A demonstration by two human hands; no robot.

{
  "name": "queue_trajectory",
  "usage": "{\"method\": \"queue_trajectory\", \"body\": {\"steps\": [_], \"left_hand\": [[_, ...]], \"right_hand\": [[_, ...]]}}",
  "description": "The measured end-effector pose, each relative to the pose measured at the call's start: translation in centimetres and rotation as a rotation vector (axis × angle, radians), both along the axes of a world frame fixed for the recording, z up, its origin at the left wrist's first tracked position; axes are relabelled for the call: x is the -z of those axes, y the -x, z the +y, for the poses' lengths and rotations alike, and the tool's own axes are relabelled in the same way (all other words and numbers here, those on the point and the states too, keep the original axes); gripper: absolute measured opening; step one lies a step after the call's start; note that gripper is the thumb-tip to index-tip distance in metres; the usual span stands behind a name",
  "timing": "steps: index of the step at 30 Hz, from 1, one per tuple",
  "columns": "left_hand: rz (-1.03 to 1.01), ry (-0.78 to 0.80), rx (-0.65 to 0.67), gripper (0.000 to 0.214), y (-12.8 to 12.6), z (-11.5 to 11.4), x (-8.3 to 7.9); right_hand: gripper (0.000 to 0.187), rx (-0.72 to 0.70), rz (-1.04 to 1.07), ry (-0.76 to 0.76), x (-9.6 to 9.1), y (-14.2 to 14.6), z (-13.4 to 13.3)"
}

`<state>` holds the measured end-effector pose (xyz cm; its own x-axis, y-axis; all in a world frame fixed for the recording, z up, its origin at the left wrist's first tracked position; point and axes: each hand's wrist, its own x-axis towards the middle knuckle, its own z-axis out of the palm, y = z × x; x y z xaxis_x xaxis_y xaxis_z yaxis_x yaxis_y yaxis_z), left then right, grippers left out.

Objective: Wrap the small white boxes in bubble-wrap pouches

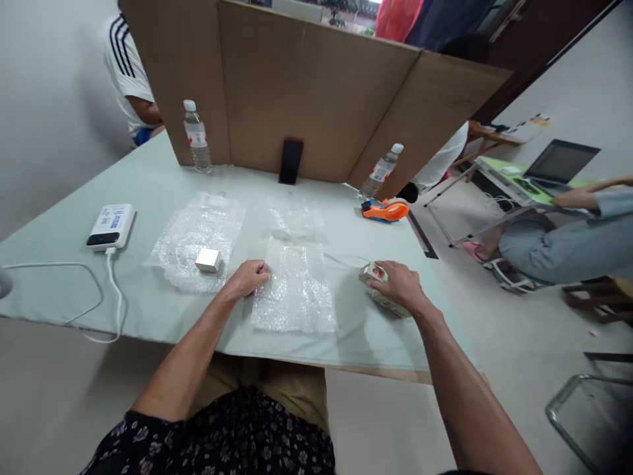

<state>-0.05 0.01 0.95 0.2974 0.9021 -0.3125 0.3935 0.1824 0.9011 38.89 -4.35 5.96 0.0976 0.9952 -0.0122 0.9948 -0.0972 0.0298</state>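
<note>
My left hand (pixel 250 277) is curled shut at the left edge of a bubble wrap sheet (pixel 297 290) lying in front of me, pinching or pressing that edge. My right hand (pixel 398 285) is closed over a small white carton with red print (pixel 376 277) resting on the table near the right edge. A small white box (pixel 208 260) sits on a second bubble wrap sheet (pixel 192 241) to the left. A third sheet (pixel 295 216) lies further back.
A cardboard screen (pixel 316 92) stands across the table's back, with a black phone (pixel 291 161) leaning on it and two water bottles (pixel 197 137) (pixel 380 171) beside it. An orange tape dispenser (pixel 386 210) lies at right. A power bank (pixel 111 226) with cable lies at left. People sit nearby.
</note>
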Motion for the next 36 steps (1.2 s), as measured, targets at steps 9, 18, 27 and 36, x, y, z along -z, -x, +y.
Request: {"method": "queue_trajectory", "body": {"steps": [9, 18, 27, 36], "left_hand": [[-0.015, -0.057, 0.131, 0.005, 0.2, -0.3, 0.4], [-0.021, -0.128, 0.124, 0.012, 0.2, 0.0, 1.0], [-0.002, -0.099, 0.101, 0.014, 0.4, -0.1, 1.1], [0.149, -0.110, 0.050, 0.011, 0.0, 0.5, 0.1]], "right_hand": [[0.033, -0.382, 0.177, 0.018, -0.6, 11.3, 12.0], [0.034, -0.273, 0.024, 0.130, 1.5, 17.8, 18.6], [0.040, -0.169, 0.079, 0.062, -3.1, 11.1, 11.1], [0.016, 0.085, 0.043, 0.179, -2.2, 2.2, 1.3]]}}
